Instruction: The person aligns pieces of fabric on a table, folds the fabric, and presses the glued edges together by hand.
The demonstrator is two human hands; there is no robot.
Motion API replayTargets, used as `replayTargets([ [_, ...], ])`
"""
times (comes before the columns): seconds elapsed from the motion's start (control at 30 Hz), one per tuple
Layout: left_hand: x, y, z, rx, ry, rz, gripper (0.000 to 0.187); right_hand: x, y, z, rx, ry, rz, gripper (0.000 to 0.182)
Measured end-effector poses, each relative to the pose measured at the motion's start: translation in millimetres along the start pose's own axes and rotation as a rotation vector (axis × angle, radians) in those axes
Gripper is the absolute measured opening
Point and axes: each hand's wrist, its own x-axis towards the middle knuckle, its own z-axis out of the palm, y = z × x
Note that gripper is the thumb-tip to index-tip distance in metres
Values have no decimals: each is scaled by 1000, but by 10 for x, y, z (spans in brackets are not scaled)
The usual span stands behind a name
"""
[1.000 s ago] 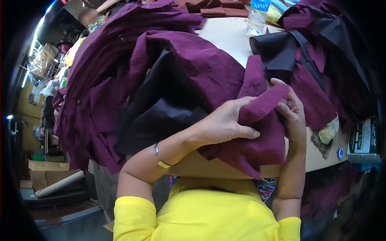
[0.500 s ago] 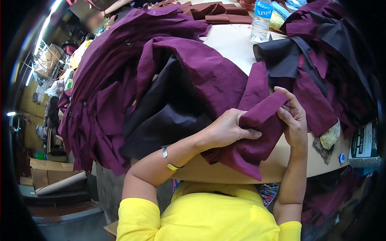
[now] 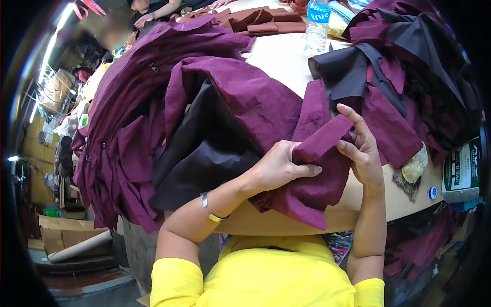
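Between my hands a strip of purple fabric [image 3: 323,139] is stretched, part of a larger purple piece with black lining [image 3: 204,143] that lies on the table [image 3: 245,219]. My left hand [image 3: 289,166] pinches its lower left part between thumb and fingers. At the upper right end, my right hand [image 3: 360,146] holds the fabric edge with thumb and fingertips. The fabric's lower corner hangs at the table's front edge.
A large purple fabric pile [image 3: 123,123] is on the left; purple and black pieces [image 3: 429,56] lie on the right. A water bottle [image 3: 317,28] stands at the back beside brown fabric [image 3: 255,21]. A blue cap [image 3: 432,193] is at front right. People's arms show at the far side.
The view has shifted slightly, showing more of the people at the far side. Both hands keep hold of the purple fabric in nearly the same pose.
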Motion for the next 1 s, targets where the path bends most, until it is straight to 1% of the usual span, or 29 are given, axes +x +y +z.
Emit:
replayTargets([
  [0.03,-13,25,-1,-6,-4,2,27,2,1,15,3,-19,-8,69],
  [0.13,-19,19,-1,-8,15,5,28,-4,8,29,-379,-35,-150,73],
  [0.23,-22,-14,-15,-6,20,8,27,4,21,8,-336,-45,-121,79],
  [0.27,-15,-29,-14,-8,12,9,27,2,10,31,-272,-21,-79,77],
  [0.33,-39,-11,-21,-134,1,-28,27,-12,-31,77,-147,44,14,74],
  [0.4,-72,42,-42,-212,9,-90,28,16,-37,1,-219,59,-41,69],
  [0.43,-93,46,-44,-225,24,-67,30,21,-35,-45,-257,70,-62,66],
  [0.47,-122,64,-74,-201,2,-92,32,22,-39,-40,-137,108,-36,55],
  [0.53,-177,59,-120,-174,-18,-118,34,39,18,-146,-133,128,-73,51],
  [0.57,-194,48,-132,-171,-12,-114,34,61,46,-205,-134,134,-97,49],
  [0.6,-229,49,-134,-228,4,-179,33,88,76,-234,-199,176,-159,46],
  [0.7,-286,-28,-169,-309,23,-191,30,85,41,-277,-282,216,-129,46],
  [0.73,-291,-64,-194,-289,0,-190,29,89,73,-267,-336,228,-143,45],
  [0.83,-282,-95,-200,-267,42,-217,30,87,117,-304,-381,162,-123,46],
  [0.97,-261,-148,-235,-160,10,-224,35,100,128,-314,-386,187,-63,44],
  [1.0,-263,-140,-226,-204,23,-228,35,106,135,-310,-399,190,-51,43],
])
